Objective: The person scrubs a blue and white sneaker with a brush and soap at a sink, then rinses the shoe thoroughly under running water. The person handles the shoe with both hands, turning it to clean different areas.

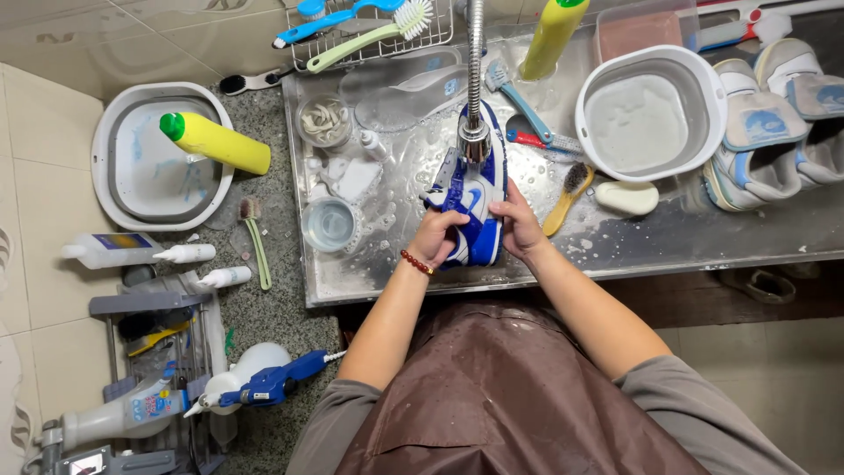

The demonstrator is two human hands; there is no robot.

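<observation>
In the head view, both hands grip a blue and white sneaker [475, 198] over a wet steel tray [369, 281], right under the tap head [475, 141]. The left hand [437, 236], with a bead bracelet [416, 262] at its wrist, is closed around the shoe's left side near the heel; the right hand [519, 224] is clasped on the right side. Just right of the right hand lies a wooden brush [567, 198], and past it a soap bar [627, 198] and a white basin [651, 114] of cloudy water. More sneakers [765, 141] sit at the tray's right end. Left of the shoe stands a clear cup [330, 224]. A yellow bottle [215, 141] rests across a grey basin [110, 141] off the tray to the left. A brown apron [510, 396] covers the person's front.
</observation>
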